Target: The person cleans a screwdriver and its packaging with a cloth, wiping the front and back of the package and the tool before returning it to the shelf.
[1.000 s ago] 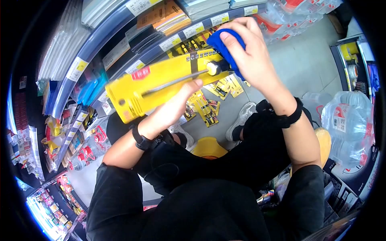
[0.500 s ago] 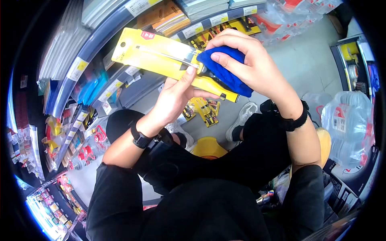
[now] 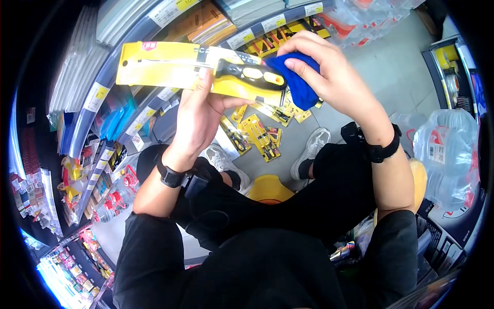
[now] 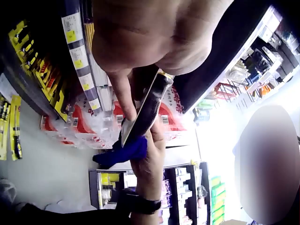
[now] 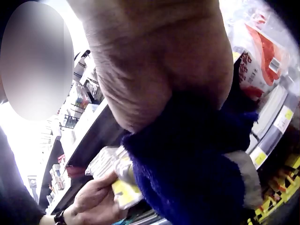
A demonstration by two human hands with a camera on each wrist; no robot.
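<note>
In the head view my left hand [image 3: 194,118] holds a yellow packaged screwdriver [image 3: 154,74], thumb on the front and fingers behind the card. The screwdriver's black and yellow handle [image 3: 249,73] points right, its shaft left. My right hand [image 3: 337,69] grips a bunched blue cloth [image 3: 301,82] against the package's right end. The left wrist view shows the package edge-on, with the cloth [image 4: 124,152] at its lower end. In the right wrist view the cloth [image 5: 187,164] hides most of the right fingers, and the left hand [image 5: 93,199] is beyond it.
Several yellow tool packs [image 3: 260,135] lie on the floor between the shoes. Yellow packs [image 3: 278,38] line the low shelf ahead, under price tags and stacked paper. Large water bottles [image 3: 445,149] stand at the right, and a yellow stool [image 3: 268,189] is under the person.
The package has swung from slanting to nearly level and shifted left, its front and the screwdriver handle now showing more. The right hand with the cloth has stayed at its right end.
</note>
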